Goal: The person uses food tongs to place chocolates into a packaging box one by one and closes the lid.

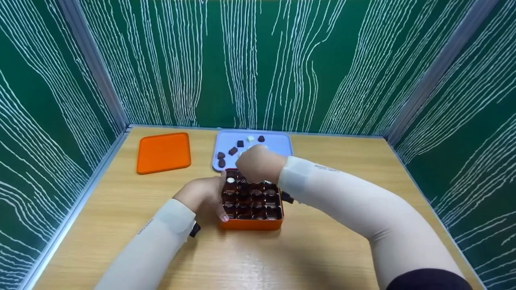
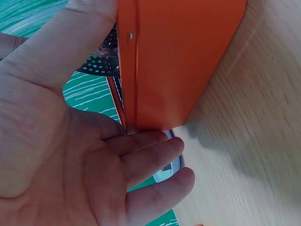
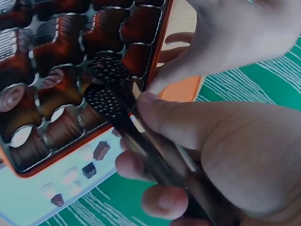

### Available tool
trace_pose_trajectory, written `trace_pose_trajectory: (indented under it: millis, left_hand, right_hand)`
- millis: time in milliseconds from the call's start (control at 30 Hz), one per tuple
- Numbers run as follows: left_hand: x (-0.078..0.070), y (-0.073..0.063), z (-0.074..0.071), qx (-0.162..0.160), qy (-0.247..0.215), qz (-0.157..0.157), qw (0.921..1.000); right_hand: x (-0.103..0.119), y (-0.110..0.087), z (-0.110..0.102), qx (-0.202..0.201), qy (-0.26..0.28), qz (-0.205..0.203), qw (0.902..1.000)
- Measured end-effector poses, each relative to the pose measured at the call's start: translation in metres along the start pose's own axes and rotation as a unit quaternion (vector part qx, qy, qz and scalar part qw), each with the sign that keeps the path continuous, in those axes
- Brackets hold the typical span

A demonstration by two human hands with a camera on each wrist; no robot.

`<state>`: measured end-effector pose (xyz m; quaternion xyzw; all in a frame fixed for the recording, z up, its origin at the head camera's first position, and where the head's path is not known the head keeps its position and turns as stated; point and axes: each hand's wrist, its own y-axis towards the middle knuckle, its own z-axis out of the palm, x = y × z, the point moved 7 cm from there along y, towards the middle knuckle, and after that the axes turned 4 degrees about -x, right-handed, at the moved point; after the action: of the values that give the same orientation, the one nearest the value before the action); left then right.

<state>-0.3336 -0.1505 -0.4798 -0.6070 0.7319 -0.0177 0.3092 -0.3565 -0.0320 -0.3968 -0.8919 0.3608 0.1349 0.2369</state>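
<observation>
An orange box (image 1: 250, 224) with a dark brown insert (image 3: 56, 35) of square compartments stands on the table. My left hand (image 1: 204, 194) holds its left side, thumb at the near corner and fingers towards the far corner. My right hand (image 1: 260, 164) is over the far part of the box, gripping black tongs (image 3: 153, 153). The tongs' perforated tips are over a corner compartment in the right wrist view; whether they hold anything is unclear. Swirled chocolates (image 3: 52, 79) and white-topped chocolates (image 3: 21, 136) sit in some compartments.
Behind the box lies a pale blue tray (image 1: 282, 139) with several dark chocolates (image 1: 233, 151) and white chocolates (image 1: 250, 139) on it. An orange lid-like tray (image 1: 163, 153) rests at the far left. Green panels (image 1: 274, 80) with white lines enclose the table.
</observation>
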Motion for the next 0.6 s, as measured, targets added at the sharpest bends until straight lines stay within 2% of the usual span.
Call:
trace_pose_trajectory:
  millis: [200,300,467,600]
  left_hand:
    - [-0.003,0.001,0.0,-0.006,0.009,0.028,0.9995]
    - [-0.004,0.0,0.0,-0.006,0.003,0.028,0.9996]
    - [-0.003,-0.001,0.0,0.006,-0.012,0.014,0.9998]
    - [-0.004,-0.001,0.0,0.003,-0.003,0.013,0.9999]
  right_hand:
    - [0.021,0.017,0.002,0.007,-0.072,-0.014,0.9973]
    - [0.023,0.02,0.004,0.018,-0.08,-0.009,0.9966]
    - [0.011,0.015,-0.002,0.041,-0.027,0.0,0.9988]
    - [-0.013,-0.003,-0.014,0.019,0.073,0.019,0.9969]
